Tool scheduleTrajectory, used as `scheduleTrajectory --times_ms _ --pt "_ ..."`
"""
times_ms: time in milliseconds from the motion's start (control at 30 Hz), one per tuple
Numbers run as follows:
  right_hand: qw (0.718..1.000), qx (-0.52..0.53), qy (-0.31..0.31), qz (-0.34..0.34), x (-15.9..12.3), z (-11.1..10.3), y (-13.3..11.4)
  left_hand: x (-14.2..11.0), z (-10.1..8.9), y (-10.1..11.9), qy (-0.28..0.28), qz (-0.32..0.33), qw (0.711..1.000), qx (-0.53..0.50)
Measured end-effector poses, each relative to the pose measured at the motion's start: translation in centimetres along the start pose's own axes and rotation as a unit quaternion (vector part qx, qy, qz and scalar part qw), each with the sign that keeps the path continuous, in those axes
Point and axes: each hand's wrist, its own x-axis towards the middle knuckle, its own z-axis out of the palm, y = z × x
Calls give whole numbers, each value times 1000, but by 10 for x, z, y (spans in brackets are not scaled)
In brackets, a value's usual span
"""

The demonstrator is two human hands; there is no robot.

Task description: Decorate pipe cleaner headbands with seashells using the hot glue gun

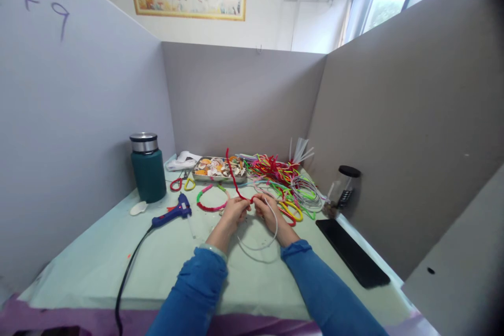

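Both my hands meet over the middle of the table, fingers pinched close together. My left hand (236,211) grips a red pipe cleaner (234,178), whose free end sticks up and away from me. Opposite it, my right hand (265,207) pinches the same red pipe cleaner beside a pale grey cord (276,226). That cord curves in a loop below my hands, its loose end hanging near the left wrist. Just beyond my left hand lies a ring wrapped in pink, green and red pipe cleaner (212,208). The exact joint between my fingertips is hidden.
A blue glue gun (173,212) with a black cable lies left, near a green bottle (148,170). Red and yellow scissors (189,184) sit by a tray of shells (197,174). Behind are bundled pipe cleaners (275,168); at right, a black phone-like slab (350,252) and a jar (344,191).
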Motion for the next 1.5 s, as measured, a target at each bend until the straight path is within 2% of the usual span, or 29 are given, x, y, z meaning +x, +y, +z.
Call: scheduleTrajectory --times_ms 333,500,733,1133,1333,1500 --pt "997 -67 24 -29 -2 2 -4 3 0 -3 34 -8 998 43" --pt "999 -51 8 -15 -2 3 -3 1 0 0 23 -23 999 5" --pt "998 -59 23 -26 -5 4 -8 0 -2 1 -5 -52 998 -22" --pt "998 -43 35 -20 -1 1 -3 1 -1 -1 -17 -29 998 -47" --pt "999 -32 36 4 -1 2 -6 2 -3 -1 -33 -55 997 -38" --pt "999 -29 36 -8 -2 1 -6 1 -2 -2 -9 -39 998 -46"
